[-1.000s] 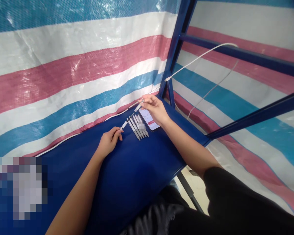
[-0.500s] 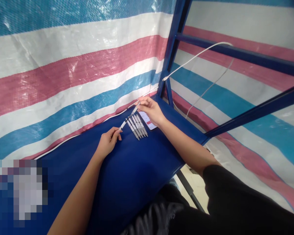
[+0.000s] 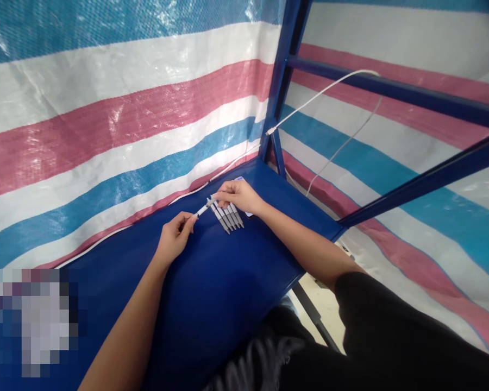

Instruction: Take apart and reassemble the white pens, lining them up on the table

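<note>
My left hand [image 3: 178, 232] is closed, thumb and fingers pinching one end of a white pen [image 3: 202, 210] with a dark band near the fingertips. My right hand [image 3: 237, 195] is closed on a whitish-grey clip part [image 3: 211, 201] at the pen's other end. The two parts meet or nearly meet; I cannot tell whether they are joined. Just below my right hand, several grey-and-white pens [image 3: 228, 218] lie side by side on the blue table [image 3: 212, 282], their upper ends partly hidden by the fingers. A phone [image 3: 249, 214] lies mostly covered beneath the right hand.
A striped plastic sheet [image 3: 126, 122] rises along the table's back edge, with a white cable [image 3: 187, 191] running at its foot. Blue metal frame bars [image 3: 391, 89] stand at the right, with another white cable [image 3: 321, 95] looped over one. A pixelated patch covers the lower left.
My right hand has come down and left toward my left hand, bringing the clip part close against the white pen. It now covers most of the phone. My left hand has shifted slightly left.
</note>
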Motion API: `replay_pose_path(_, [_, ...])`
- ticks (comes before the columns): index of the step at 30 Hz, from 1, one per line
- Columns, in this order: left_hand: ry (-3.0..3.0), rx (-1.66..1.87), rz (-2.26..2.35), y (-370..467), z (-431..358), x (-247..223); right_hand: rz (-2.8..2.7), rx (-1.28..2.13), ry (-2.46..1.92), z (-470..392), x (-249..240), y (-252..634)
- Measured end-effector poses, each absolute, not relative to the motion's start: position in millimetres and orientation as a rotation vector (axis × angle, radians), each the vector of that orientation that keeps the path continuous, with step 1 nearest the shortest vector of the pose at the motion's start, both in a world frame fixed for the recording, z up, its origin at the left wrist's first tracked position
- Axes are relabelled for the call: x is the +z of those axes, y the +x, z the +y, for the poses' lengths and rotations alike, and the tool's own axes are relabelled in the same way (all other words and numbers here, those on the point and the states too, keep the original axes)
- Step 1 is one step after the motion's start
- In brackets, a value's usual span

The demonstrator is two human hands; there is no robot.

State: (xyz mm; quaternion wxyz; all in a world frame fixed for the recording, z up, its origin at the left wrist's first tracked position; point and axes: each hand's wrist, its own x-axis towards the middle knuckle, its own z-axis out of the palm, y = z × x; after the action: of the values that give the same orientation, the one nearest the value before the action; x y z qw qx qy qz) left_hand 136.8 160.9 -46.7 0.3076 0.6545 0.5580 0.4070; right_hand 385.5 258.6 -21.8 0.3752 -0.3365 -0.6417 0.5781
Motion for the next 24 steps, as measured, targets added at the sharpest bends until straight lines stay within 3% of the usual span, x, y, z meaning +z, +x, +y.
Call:
replay_pose_path(5, [1.567,1.179,1.465,136.8,163.5,-44.1,-1.985,1.136,-0.992,249.5,-14.8,388.5])
replay_pose_path(9, [1.456,1.211,1.465,132.6,164.7,-41.4,-2.04,1.231,-0.805,241.7,-13.9,384.9])
replay_pose_path(24, [1.267,1.327,1.425,130.1,165.4,-43.4,-2.185,1.109,-0.898,236.8,-13.8,382.7])
